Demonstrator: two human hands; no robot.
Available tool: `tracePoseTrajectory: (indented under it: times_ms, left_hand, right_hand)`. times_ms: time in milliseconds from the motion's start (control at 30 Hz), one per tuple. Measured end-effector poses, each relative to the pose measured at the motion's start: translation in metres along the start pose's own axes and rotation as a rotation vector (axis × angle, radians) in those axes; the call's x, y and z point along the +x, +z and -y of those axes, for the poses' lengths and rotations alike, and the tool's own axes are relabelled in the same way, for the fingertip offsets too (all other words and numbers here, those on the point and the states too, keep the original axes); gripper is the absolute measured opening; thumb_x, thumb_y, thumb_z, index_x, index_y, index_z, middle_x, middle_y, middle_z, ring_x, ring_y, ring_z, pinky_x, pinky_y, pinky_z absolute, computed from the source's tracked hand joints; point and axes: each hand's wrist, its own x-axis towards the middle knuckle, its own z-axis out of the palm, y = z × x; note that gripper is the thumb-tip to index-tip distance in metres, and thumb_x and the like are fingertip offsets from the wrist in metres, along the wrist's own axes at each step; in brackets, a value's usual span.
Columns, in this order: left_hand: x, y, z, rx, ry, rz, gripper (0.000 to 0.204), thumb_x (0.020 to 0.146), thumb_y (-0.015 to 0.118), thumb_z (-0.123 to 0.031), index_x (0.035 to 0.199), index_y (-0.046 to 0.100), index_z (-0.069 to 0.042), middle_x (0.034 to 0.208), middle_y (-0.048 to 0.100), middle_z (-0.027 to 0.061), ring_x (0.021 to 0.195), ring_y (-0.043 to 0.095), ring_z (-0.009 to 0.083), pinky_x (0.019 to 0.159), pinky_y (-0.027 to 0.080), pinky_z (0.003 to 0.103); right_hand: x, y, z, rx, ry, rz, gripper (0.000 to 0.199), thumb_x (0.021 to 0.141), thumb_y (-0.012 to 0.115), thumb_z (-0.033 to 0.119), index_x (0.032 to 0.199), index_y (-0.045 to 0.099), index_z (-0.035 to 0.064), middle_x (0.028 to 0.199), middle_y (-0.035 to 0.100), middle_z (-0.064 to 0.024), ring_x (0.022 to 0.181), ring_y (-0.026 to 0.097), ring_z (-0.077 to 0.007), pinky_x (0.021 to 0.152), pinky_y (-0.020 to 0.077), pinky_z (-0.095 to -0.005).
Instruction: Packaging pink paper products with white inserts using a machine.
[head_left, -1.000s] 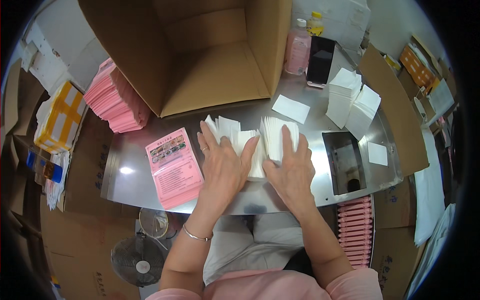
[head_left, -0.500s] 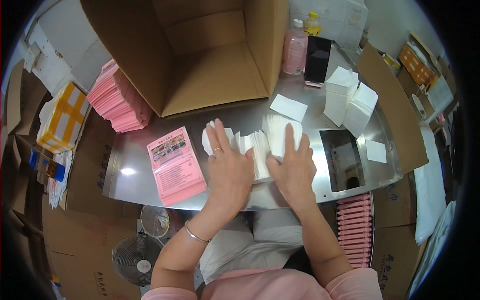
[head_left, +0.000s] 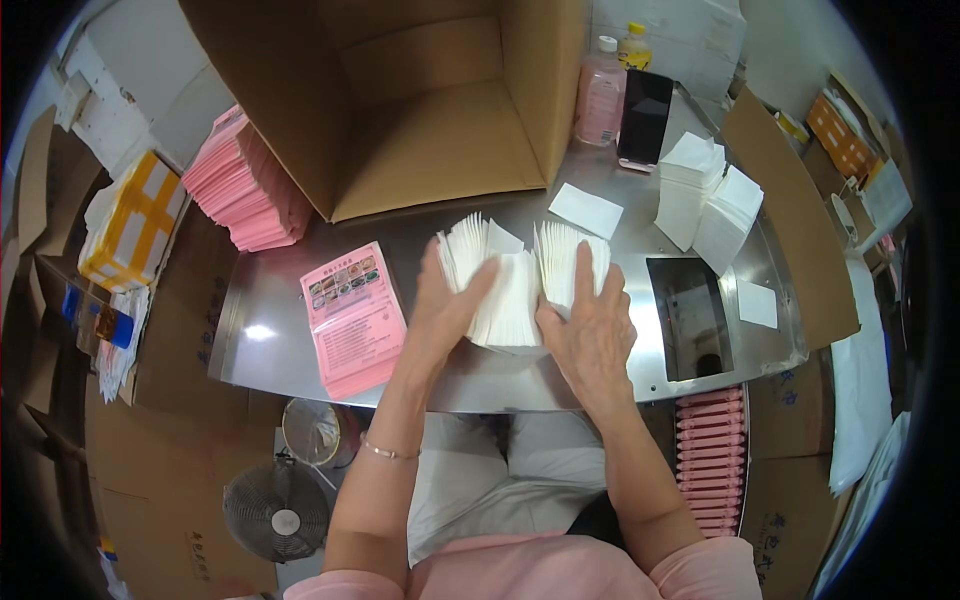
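White folded paper napkins (head_left: 505,305) stand on edge in bunches on the metal table in front of me. My left hand (head_left: 445,305) grips the left bunch, its fingers along the outer side and its thumb over the near part. Around the right bunch (head_left: 570,262) my right hand (head_left: 592,335) closes, with the thumb at its left side and the fingers over its right. Left of my hands lies a stack of pink printed packets (head_left: 355,320). Beyond the right bunch, a single white folded napkin (head_left: 586,211) lies flat.
An open cardboard box (head_left: 440,150) stands at the back, beside a tall pink stack (head_left: 245,185). On the right are more napkin stacks (head_left: 700,200), a phone (head_left: 645,118), a pink bottle (head_left: 600,95) and a rectangular table opening (head_left: 690,320). A fan (head_left: 277,510) sits below.
My left hand has gone from lying spread over the left napkins to gripping their outer side. Those napkins now stand more upright, closer to the right bunch. My right hand has barely moved.
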Motion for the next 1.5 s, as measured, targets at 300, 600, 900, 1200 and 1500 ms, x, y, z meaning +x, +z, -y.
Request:
tracePoseTrajectory:
  times_ms: [300,600,900,1200,1500]
  left_hand:
    - [-0.022,-0.008,-0.044,0.531,0.308,0.037,0.075,0.088,0.056,-0.022,0.154,0.023,-0.005,0.143,0.040,0.0288,0.126,0.042,0.0500,0.109,0.031,0.052]
    - [-0.026,-0.007,-0.024,0.675,0.104,0.059,0.102,0.085,0.068,-0.050,0.152,0.017,0.006,0.152,0.021,0.0376,0.138,0.026,0.0557,0.114,0.028,0.054]
    - [-0.024,-0.019,-0.012,0.761,0.210,0.144,0.099,0.076,0.075,-0.030,0.153,0.019,0.002,0.144,0.032,0.0352,0.125,0.042,0.0543,0.104,0.041,0.054]
    - [-0.009,-0.020,-0.009,0.750,0.189,-0.008,0.083,0.073,0.070,-0.020,0.146,0.036,0.002,0.120,0.058,0.0287,0.108,0.060,0.0442,0.091,0.051,0.046]
    - [0.016,-0.061,0.015,0.078,-0.229,0.091,0.063,0.081,0.066,-0.023,0.131,0.049,0.012,0.122,0.061,0.0258,0.112,0.060,0.0332,0.101,0.045,0.037]
  right_hand:
    - [0.007,0.001,0.031,0.152,-0.066,0.026,0.077,0.070,0.072,0.024,0.141,0.047,0.0050,0.121,0.053,-0.0249,0.099,0.059,-0.0434,0.079,0.0536,-0.0493]
    - [0.002,0.021,0.019,0.102,-0.109,-0.023,0.072,0.072,0.073,0.024,0.140,0.052,0.0127,0.125,0.052,-0.0221,0.099,0.058,-0.0424,0.080,0.0532,-0.0485]
    - [0.006,0.019,0.009,0.126,-0.105,-0.052,0.076,0.067,0.073,0.021,0.139,0.053,0.0120,0.125,0.053,-0.0199,0.100,0.061,-0.0395,0.080,0.0540,-0.0475]
    - [0.007,0.018,0.000,0.098,-0.118,-0.084,0.080,0.064,0.072,0.019,0.140,0.051,0.0123,0.125,0.055,-0.0195,0.098,0.062,-0.0400,0.081,0.0539,-0.0475]
    - [0.005,0.014,-0.015,0.038,-0.114,-0.128,0.080,0.064,0.072,0.018,0.141,0.050,0.0119,0.125,0.055,-0.0225,0.097,0.061,-0.0420,0.080,0.0533,-0.0482]
